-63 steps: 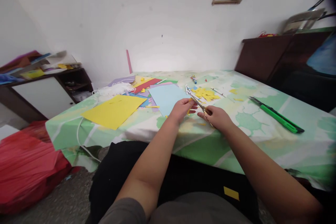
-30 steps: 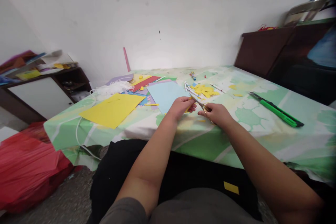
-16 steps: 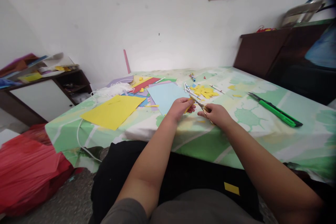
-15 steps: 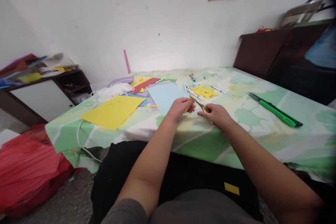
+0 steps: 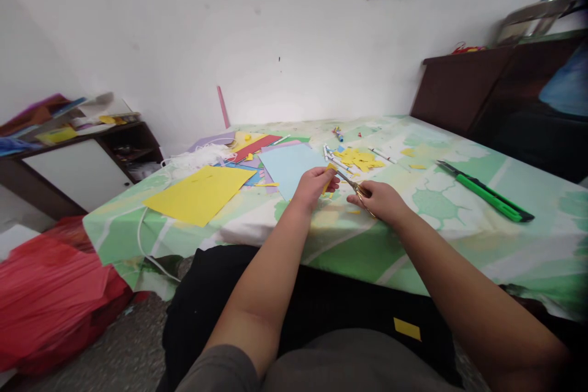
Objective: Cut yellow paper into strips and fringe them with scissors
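Near the table's front edge, my left hand (image 5: 313, 186) pinches a small piece of yellow paper (image 5: 330, 170). My right hand (image 5: 380, 197) is wrapped round the gold-coloured handles of a pair of scissors (image 5: 350, 182), whose blades point up and left toward that piece. Whether the blades touch the paper I cannot tell. Just beyond both hands lies a heap of cut yellow paper pieces (image 5: 361, 158), with several white markers (image 5: 337, 162) beside it. A light blue sheet (image 5: 287, 165) lies left of my left hand.
A yellow sheet (image 5: 202, 195) and tangled white cord (image 5: 202, 154) lie on the left of the cloth-covered table (image 5: 436, 205). On the right rests a green utility knife (image 5: 487, 191). One yellow scrap (image 5: 407, 329) sits on my lap. A red plastic bag (image 5: 50, 300) stands at lower left.
The scissor tips have drawn slightly back from the yellow piece, which now shows more above my left fingers. The whole view has shifted a little; the table things lie as before.
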